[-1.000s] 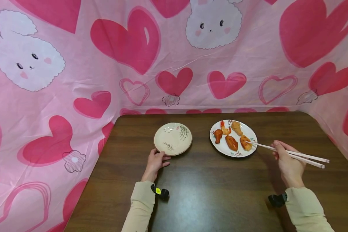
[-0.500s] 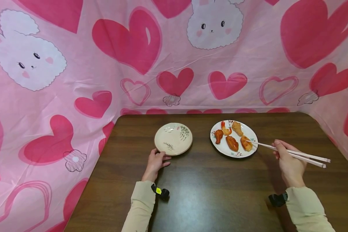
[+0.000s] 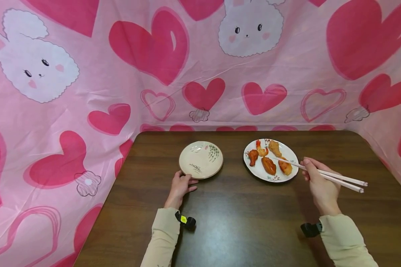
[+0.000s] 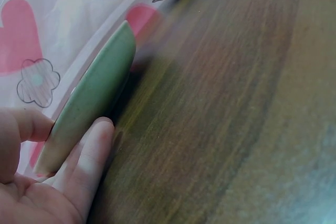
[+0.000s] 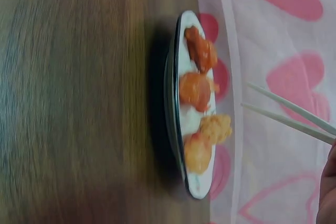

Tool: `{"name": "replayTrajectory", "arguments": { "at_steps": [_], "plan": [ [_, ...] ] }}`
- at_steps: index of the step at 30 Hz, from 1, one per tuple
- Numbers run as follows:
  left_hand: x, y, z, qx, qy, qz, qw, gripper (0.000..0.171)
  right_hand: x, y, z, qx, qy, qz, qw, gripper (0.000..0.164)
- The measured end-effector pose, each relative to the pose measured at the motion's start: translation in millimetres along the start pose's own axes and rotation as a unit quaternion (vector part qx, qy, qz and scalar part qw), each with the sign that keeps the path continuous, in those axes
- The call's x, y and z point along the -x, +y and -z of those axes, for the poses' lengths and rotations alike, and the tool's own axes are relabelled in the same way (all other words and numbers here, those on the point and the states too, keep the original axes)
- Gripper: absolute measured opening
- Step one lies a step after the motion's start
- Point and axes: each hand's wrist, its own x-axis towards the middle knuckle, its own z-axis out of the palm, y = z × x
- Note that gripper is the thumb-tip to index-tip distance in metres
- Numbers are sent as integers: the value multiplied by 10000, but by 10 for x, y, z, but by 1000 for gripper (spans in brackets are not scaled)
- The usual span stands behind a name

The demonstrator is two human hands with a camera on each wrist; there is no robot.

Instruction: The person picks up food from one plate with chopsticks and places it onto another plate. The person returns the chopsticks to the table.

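My left hand (image 3: 180, 189) pinches the near-left rim of a round cream plate (image 3: 204, 157) with green and dark drawings. In the left wrist view, the thumb lies on the upper side of the plate (image 4: 97, 95) and fingers reach under it. A pair of pale chopsticks (image 3: 342, 180) is in my right hand (image 3: 324, 189). Their tips hover over a white, dark-rimmed plate (image 3: 289, 151) bearing a drumstick (image 3: 253, 157), a shrimp (image 3: 262, 151), a glazed wing (image 3: 269, 166), a crumbed piece (image 3: 274, 147) and a golden-brown piece (image 3: 285, 167). In the right wrist view the chopsticks (image 5: 289, 123) are slightly apart, holding nothing.
Both plates stand on a dark wooden table (image 3: 234, 226), with a gap between them. A pink cloth (image 3: 147, 111) printed with hearts and rabbits hangs behind and at both sides. Each wrist wears a small black camera (image 3: 310, 230).
The right hand and chopsticks have shifted left; their tips have moved from the golden-brown piece toward the plate's middle. My left hand stays on the cream plate. The head view has drifted slightly.
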Motion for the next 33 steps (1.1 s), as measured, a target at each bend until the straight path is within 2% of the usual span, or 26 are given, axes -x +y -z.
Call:
{"name": "replayTrajectory", "arguments": {
  "at_steps": [3,4,6,7,9,11,14,16,19,21,23,24,27,29,32,33],
  "plan": [
    [1,-5,1,6,-12,-28,10000,50,85,19,-67,877,-324,499,9944,22],
    [1,-8,0,11,-15,-29,10000,50,118,33,-83,1281,-471,787,9875,24],
    [0,-14,0,29,-25,-35,10000,49,183,72,-119,2095,-759,1598,9617,26],
    [-1,-17,1,24,-30,-40,10000,49,216,98,-138,2396,-906,2136,9427,25],
    [-4,-23,1,24,-36,-53,10000,49,288,151,-190,2602,-1266,3184,9027,21],
    [-5,-24,1,12,-19,-30,10000,49,358,199,-248,2603,-1747,4133,8549,21],
    [-4,-19,1,4,-11,-21,10000,50,454,282,-323,2614,-2560,5099,7785,20],
    [0,-12,0,15,0,-12,10000,50,509,348,-357,2463,-3457,4979,7562,22],
    [11,-1,0,23,12,-33,10000,51,556,447,-392,2785,-4157,5102,6995,34],
    [18,2,-1,22,28,-28,10000,51,577,503,-411,2975,-4460,5109,6719,38],
    [26,5,-4,3,31,-19,10000,52,583,548,-431,3364,-4244,5679,6198,41],
    [30,8,-6,-9,35,-7,10000,52,588,569,-441,3450,-4239,5778,6061,41],
    [43,17,-11,-23,26,14,10000,51,602,632,-464,3629,-4323,5914,5759,43],
    [47,21,-12,-23,21,8,10000,51,608,664,-476,3680,-4389,5982,5604,45],
    [43,24,-11,-7,23,9,10000,51,616,708,-488,3659,-4522,5988,5505,32],
    [39,24,-10,0,24,4,10000,51,620,719,-492,3645,-4577,5956,5504,24]
  ]
}}
